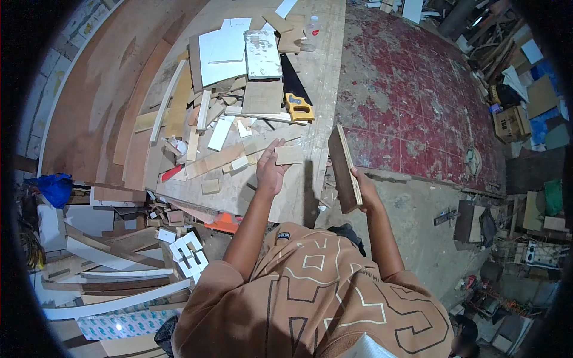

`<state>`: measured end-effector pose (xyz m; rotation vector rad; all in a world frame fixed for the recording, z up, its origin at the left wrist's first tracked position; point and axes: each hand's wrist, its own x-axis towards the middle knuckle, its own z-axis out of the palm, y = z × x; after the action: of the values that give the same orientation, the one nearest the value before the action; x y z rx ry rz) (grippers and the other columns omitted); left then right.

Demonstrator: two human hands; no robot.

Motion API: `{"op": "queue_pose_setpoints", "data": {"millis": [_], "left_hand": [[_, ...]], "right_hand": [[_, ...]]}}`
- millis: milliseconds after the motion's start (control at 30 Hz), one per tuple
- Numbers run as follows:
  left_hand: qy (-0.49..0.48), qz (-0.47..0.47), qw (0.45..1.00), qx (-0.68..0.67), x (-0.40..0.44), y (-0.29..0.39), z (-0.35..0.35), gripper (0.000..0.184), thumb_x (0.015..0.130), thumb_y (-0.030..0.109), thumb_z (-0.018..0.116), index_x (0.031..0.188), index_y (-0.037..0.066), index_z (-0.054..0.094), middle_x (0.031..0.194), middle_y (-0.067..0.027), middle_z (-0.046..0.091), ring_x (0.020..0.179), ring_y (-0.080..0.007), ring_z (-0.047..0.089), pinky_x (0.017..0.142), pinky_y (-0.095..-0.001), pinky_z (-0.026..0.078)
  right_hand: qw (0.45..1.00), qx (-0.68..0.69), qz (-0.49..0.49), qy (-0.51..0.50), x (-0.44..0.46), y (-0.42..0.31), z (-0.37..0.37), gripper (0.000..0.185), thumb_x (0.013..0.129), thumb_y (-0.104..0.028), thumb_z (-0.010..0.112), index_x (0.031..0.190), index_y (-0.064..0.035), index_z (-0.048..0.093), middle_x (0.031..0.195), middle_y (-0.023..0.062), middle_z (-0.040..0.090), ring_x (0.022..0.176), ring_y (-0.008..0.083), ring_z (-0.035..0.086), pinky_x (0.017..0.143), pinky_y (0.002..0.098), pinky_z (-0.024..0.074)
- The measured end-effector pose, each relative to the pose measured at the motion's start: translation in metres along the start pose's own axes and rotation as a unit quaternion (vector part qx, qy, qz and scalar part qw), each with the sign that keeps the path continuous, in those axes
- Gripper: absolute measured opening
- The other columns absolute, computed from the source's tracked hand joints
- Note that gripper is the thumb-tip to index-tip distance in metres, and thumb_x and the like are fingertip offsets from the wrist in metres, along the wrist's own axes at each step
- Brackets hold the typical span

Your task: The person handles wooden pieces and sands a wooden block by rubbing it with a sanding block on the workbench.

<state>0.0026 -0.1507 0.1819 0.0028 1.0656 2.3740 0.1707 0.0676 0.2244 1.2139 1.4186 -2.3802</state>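
Observation:
My left hand (272, 173) is over the front of the wooden worktable (286, 203), with a small light wood block (289, 155) held at its fingers. To the right, beyond the table's edge, my right hand (367, 192) grips a longer board (345, 170) near its lower end. That board is upright, with a dark brown face and a pale layered edge. A handsaw with a yellow handle (299, 108) lies on the table ahead of my left hand. Wood offcuts, among them a small square block (210, 186), lie to its left.
White panels (224, 53) and a paint-stained board (262, 55) are stacked farther back, near a plastic bottle (314, 25). An orange tool (223, 223) is at the table's front edge. Curved wood strips (119, 273) are piled at lower left. Red tiled floor (406, 101) lies right.

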Motion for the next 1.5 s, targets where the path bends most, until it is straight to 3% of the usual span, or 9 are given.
{"op": "queue_pose_setpoints", "data": {"millis": [533,800,1033,1133,1233,1300,1333,1400,1500], "left_hand": [[-0.039,0.007,0.999,-0.007,0.003,-0.006,0.003,0.05,0.09,0.001,0.044,0.14,-0.001,0.041,0.152,-0.0189,0.038,0.131,-0.0333,0.05,0.101,-0.0509,0.05],[0.03,-0.007,0.999,0.017,0.005,-0.012,-0.005,0.049,0.084,0.008,0.073,0.125,0.009,0.048,0.102,-0.0029,0.056,0.083,-0.0101,0.054,0.068,-0.0243,0.045],[-0.011,-0.082,0.996,-0.04,0.006,-0.011,-0.017,0.042,0.083,0.02,0.076,0.117,0.013,0.052,0.096,0.0014,0.055,0.075,-0.0082,0.049,0.064,-0.0241,0.041],[-0.004,-0.133,0.988,-0.077,0.004,-0.008,-0.012,0.04,0.082,0.024,0.075,0.114,0.014,0.053,0.094,0.0015,0.053,0.074,-0.0091,0.048,0.065,-0.0255,0.041],[-0.029,-0.138,0.988,-0.055,0.006,-0.012,-0.014,0.04,0.078,0.017,0.073,0.111,0.015,0.05,0.09,0.0032,0.051,0.071,-0.0071,0.047,0.065,-0.0259,0.043],[-0.065,0.045,0.955,0.286,0.009,-0.019,-0.012,0.043,0.077,0.019,0.075,0.11,0.01,0.049,0.094,-0.0035,0.055,0.076,-0.0159,0.054,0.071,-0.0306,0.048],[-0.066,0.045,0.955,0.286,0.008,-0.02,-0.011,0.043,0.077,0.019,0.075,0.11,0.01,0.049,0.094,-0.0035,0.055,0.076,-0.0159,0.054,0.071,-0.0306,0.048],[-0.045,0.148,0.829,0.537,0.006,-0.021,-0.005,0.053,0.074,0.024,0.078,0.112,0.006,0.046,0.095,-0.0115,0.058,0.083,-0.0284,0.059,0.079,-0.0372,0.051],[-0.044,0.09,0.775,0.624,-0.001,-0.024,0.005,0.068,0.068,0.03,0.082,0.117,0.003,0.044,0.103,-0.0144,0.054,0.097,-0.0305,0.06,0.083,-0.0448,0.051]], "right_hand": [[1.0,0.011,-0.012,-0.001,-0.002,-0.005,-0.007,0.05,0.099,-0.045,0.047,0.124,-0.003,0.056,0.09,0.0146,0.067,0.072,0.0242,0.068,0.058,0.0411,0.0587],[1.0,-0.001,0.005,0.004,-0.001,-0.009,-0.003,0.051,0.099,-0.047,0.047,0.12,-0.0014,0.056,0.085,0.0141,0.066,0.066,0.0243,0.067,0.056,0.0394,0.0578],[1.0,0.001,-0.007,0.005,0.012,0.004,-0.009,0.054,0.096,-0.05,0.05,0.116,-0.0003,0.057,0.082,0.0143,0.066,0.062,0.0246,0.066,0.053,0.0396,0.0571],[1.0,0.007,0.005,-0.03,0.011,0.003,-0.01,0.059,0.098,-0.048,0.051,0.125,0.004,0.052,0.095,0.0198,0.066,0.077,0.0288,0.07,0.063,0.0447,0.0608],[1.0,0.013,-0.008,0.003,0.008,0.003,-0.004,0.055,0.096,-0.05,0.051,0.117,0.0007,0.056,0.082,0.0145,0.065,0.062,0.0248,0.066,0.054,0.0397,0.0574],[1.0,0.019,-0.004,-0.013,0.006,0.004,-0.006,0.057,0.095,-0.05,0.052,0.12,0.0006,0.055,0.088,0.0147,0.066,0.068,0.025,0.068,0.059,0.0421,0.0585],[1.0,0.02,-0.004,-0.012,0.008,0.006,-0.007,0.057,0.095,-0.05,0.052,0.12,0.0006,0.055,0.088,0.0147,0.066,0.068,0.025,0.068,0.059,0.0421,0.0585],[0.996,0.078,-0.036,-0.007,0.011,0.011,-0.01,0.057,0.095,-0.048,0.053,0.125,0.0006,0.054,0.096,0.0156,0.066,0.079,0.0272,0.069,0.068,0.0462,0.0596],[0.983,0.149,-0.018,-0.104,0.008,0.015,-0.022,0.056,0.093,-0.044,0.055,0.127,0.0007,0.053,0.103,0.0172,0.066,0.088,0.0298,0.069,0.077,0.0487,0.0592]]}}
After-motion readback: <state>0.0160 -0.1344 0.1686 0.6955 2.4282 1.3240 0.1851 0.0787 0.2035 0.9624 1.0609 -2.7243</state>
